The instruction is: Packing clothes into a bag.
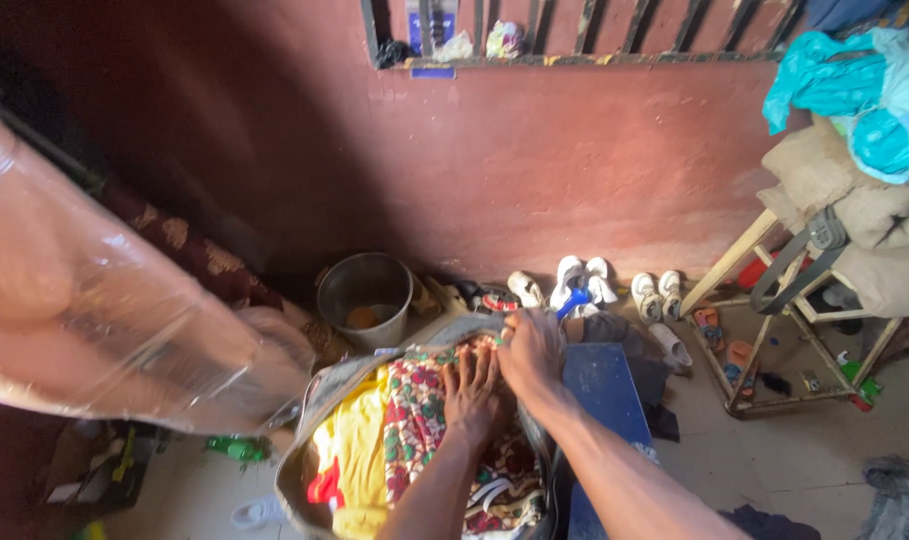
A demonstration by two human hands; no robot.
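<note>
The left hand (472, 385) lies flat, fingers spread and gripping nothing, on the patterned red and green cloth (425, 420) packed in the open grey bag (320, 400) on the floor (805, 460). The right hand (531, 350) is curled over the bag's far rim, clenched on the edge just beside the left hand. Yellow cloth (360, 450) fills the left part of the bag.

Room is tight: a blue box (600, 395) touches the bag on the right, and a metal bucket (366, 297) stands just beyond its far-left rim. Clear plastic sheeting (105, 310) hangs across the near left, blurred and covering much of that side. Open floor lies only on the near right.

Along the far wall sit white shoes (585, 280) and more pairs to their right. A wooden stool frame (775, 330) stands far right, heaped with beige fabric (855, 200) and turquoise bags (855, 90). The wall (535, 160) is rough red plaster with a barred window (575, 30) above.
</note>
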